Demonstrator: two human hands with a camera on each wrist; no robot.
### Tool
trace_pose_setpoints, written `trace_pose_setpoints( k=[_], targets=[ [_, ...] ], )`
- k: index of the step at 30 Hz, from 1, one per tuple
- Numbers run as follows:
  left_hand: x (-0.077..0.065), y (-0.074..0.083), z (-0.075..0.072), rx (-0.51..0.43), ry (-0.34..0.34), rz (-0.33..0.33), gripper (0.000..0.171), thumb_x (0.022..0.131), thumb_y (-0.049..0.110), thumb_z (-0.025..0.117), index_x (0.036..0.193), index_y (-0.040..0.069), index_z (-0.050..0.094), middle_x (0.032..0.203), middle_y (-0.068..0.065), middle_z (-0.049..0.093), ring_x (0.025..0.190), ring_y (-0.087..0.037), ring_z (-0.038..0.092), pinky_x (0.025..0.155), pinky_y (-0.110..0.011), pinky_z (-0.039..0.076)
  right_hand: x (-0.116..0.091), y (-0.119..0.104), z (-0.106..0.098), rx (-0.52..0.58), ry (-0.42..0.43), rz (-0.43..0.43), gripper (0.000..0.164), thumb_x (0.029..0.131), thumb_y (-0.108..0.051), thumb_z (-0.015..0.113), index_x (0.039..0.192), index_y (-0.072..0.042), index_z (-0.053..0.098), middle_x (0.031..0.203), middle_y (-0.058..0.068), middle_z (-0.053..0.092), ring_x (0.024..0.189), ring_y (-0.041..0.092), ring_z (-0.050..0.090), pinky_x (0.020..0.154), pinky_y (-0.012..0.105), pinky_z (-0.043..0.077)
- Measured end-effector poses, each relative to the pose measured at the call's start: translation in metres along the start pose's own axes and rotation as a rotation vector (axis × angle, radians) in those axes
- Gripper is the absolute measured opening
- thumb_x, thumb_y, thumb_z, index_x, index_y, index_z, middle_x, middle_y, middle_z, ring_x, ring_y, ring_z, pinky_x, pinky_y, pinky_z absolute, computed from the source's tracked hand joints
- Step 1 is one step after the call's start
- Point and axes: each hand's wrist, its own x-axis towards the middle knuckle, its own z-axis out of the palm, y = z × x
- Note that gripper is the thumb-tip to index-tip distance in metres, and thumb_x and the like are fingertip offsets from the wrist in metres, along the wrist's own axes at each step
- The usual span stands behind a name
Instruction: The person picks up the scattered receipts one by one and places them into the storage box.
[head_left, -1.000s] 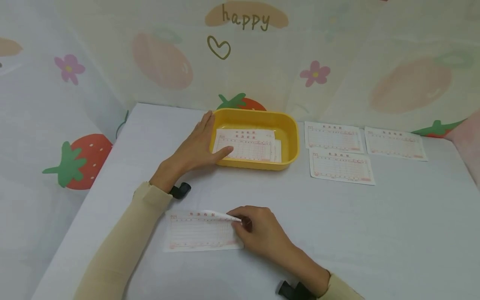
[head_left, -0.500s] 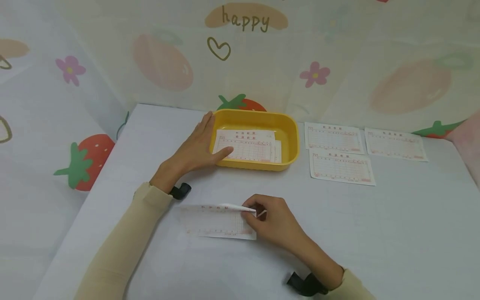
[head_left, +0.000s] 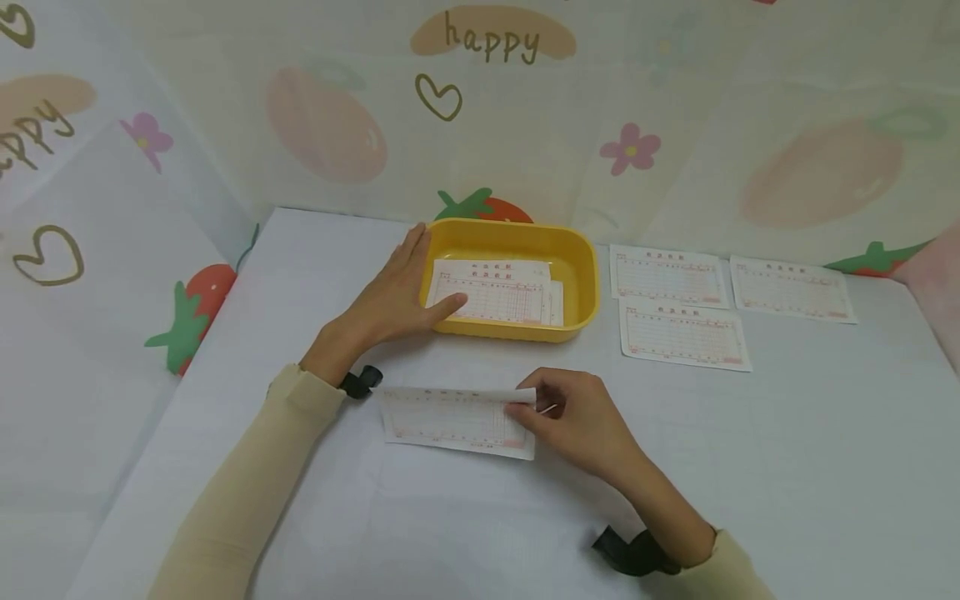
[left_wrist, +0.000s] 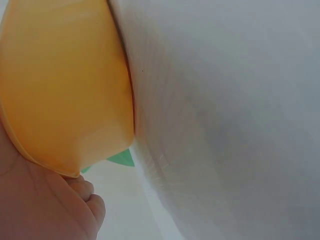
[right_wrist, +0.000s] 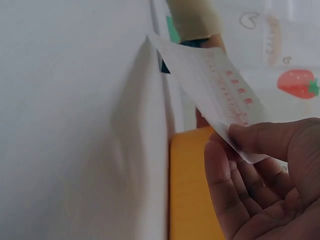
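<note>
My right hand (head_left: 577, 417) pinches a white paper slip with red print (head_left: 450, 421) by its right end, between thumb and fingers. In the right wrist view the slip (right_wrist: 205, 80) is lifted off the table and bends, its top edge curling over. My left hand (head_left: 390, 292) rests on the left end of a yellow plastic tray (head_left: 577, 283), fingers straight along the rim and thumb over the near edge. Several similar slips (head_left: 491, 292) lie stacked inside the tray. The left wrist view shows the tray's outer wall (left_wrist: 65, 85) against my palm (left_wrist: 40, 205).
Two printed slips (head_left: 667, 275) (head_left: 684, 333) lie right of the tray, and another slip (head_left: 792, 289) lies farther right. A white cloth covers the table (head_left: 825, 467). Behind it hangs a curtain (head_left: 525, 125) with strawberry and flower prints.
My right hand has raised the slip off the table and carried it up and to the right, toward the tray. The left hand and the tray have stayed in place.
</note>
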Motion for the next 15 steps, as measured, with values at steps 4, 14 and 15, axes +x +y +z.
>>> trace_pose_setpoints(
  k=[4, 14, 15],
  targets=[
    [0.001, 0.001, -0.001, 0.005, -0.006, 0.0, 0.111, 0.089, 0.073, 0.051, 0.163, 0.015, -0.007, 0.172, -0.007, -0.009, 0.161, -0.026, 0.002, 0.132, -0.047, 0.01, 0.001, 0.001, -0.006, -0.01, 0.012, -0.009, 0.006, 0.087, -0.018, 0.079, 0.091, -0.015, 0.076, 0.083, -0.002, 0.072, 0.07, 0.01, 0.065, 0.068, 0.021, 0.059],
    [-0.001, -0.001, 0.0, 0.01, -0.01, -0.009, 0.111, 0.09, 0.073, 0.05, 0.163, 0.013, -0.008, 0.172, -0.006, -0.01, 0.161, -0.026, 0.0, 0.132, -0.047, 0.01, 0.005, 0.002, -0.033, 0.039, 0.013, 0.044, 0.013, 0.091, -0.022, 0.076, 0.103, -0.016, 0.076, 0.095, 0.0, 0.076, 0.079, 0.013, 0.07, 0.07, 0.026, 0.061],
    [-0.002, -0.001, 0.001, 0.005, -0.014, -0.013, 0.111, 0.089, 0.073, 0.05, 0.163, 0.014, -0.008, 0.172, -0.006, -0.01, 0.161, -0.026, 0.0, 0.132, -0.048, 0.01, 0.005, 0.003, -0.036, 0.056, 0.013, 0.056, 0.014, 0.092, -0.023, 0.075, 0.105, -0.017, 0.075, 0.097, 0.0, 0.076, 0.08, 0.014, 0.071, 0.071, 0.028, 0.061]
  ],
)
